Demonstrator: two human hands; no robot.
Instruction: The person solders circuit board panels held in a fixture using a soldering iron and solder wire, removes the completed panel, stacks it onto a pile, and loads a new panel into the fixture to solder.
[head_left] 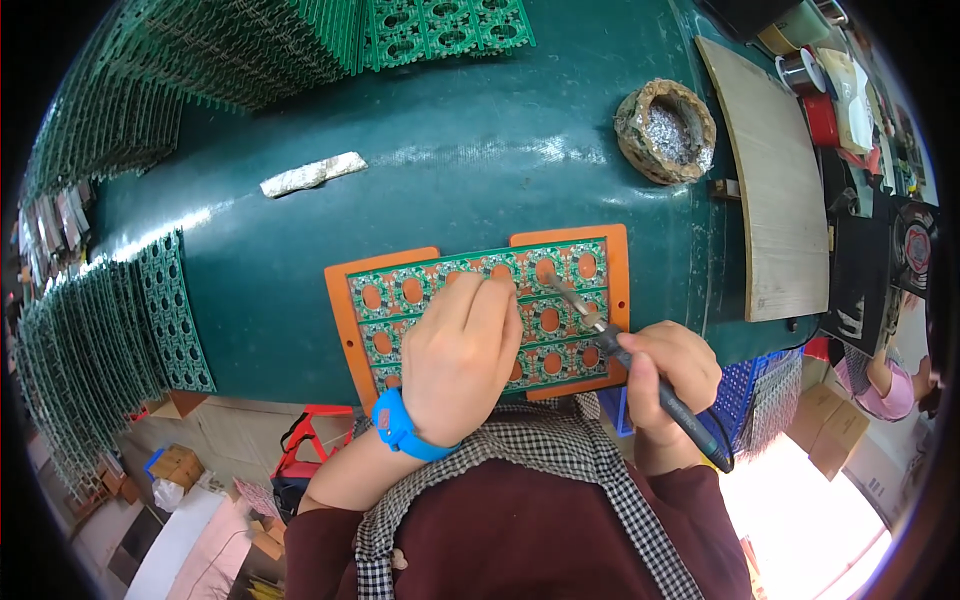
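Observation:
A green circuit board panel (pixel 550 362) with rows of round openings lies in an orange frame (pixel 338 305) on the table before me. My left hand (pixel 465 340), with a blue band (pixel 400 428) on its wrist, rests over the panel's middle. Its fingers are bent and pressed together at the top row; whatever they pinch is hidden beneath them. In my right hand (pixel 668 375) is a soldering iron (pixel 680 412), held like a pen by its dark handle. The iron slants up and left, its tip at the panel's top row, right of my left fingers.
Stacks of green circuit panels (pixel 90 340) stand along the left and far left. A white stick-like piece (pixel 313 174) lies beyond the frame. At the far right are a rough round pot (pixel 640 140) with grey shiny contents, a wooden board (pixel 775 200) and a solder spool (pixel 800 72).

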